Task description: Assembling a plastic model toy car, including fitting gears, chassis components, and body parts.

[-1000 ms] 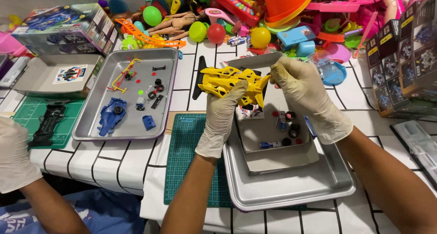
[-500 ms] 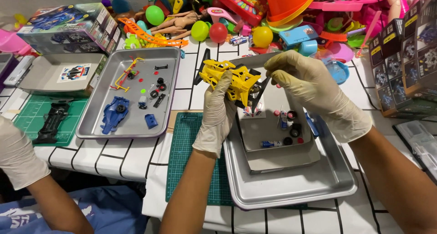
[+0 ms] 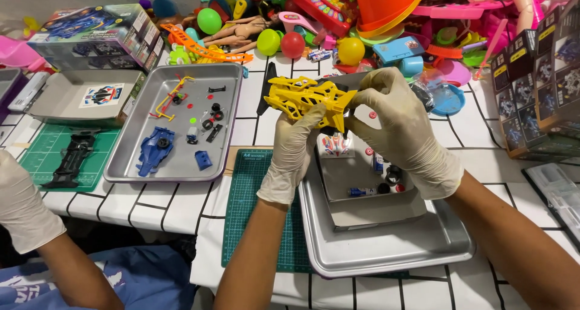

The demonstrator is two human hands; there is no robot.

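Both my gloved hands hold a yellow plastic model-car part [image 3: 305, 96] above the table. My left hand [image 3: 294, 148] grips it from below near its right end. My right hand [image 3: 402, 126] pinches the same end from the right side. Under my hands a grey box lid [image 3: 362, 210] with small wheels and parts sits inside a metal tray [image 3: 393, 255]. A dark green cutting mat [image 3: 244, 213] lies to the left of that tray.
A second metal tray [image 3: 121, 165] at left holds a blue car body and several small parts. Another person's gloved hand [image 3: 21, 204] is at far left, near a black chassis [image 3: 72, 159] on a green mat. Toys crowd the back; printed boxes [image 3: 538, 80] stand at right.
The yellow part has been turned and shifted slightly left in my hands. The other person's gloved hand has stayed at the lower left.
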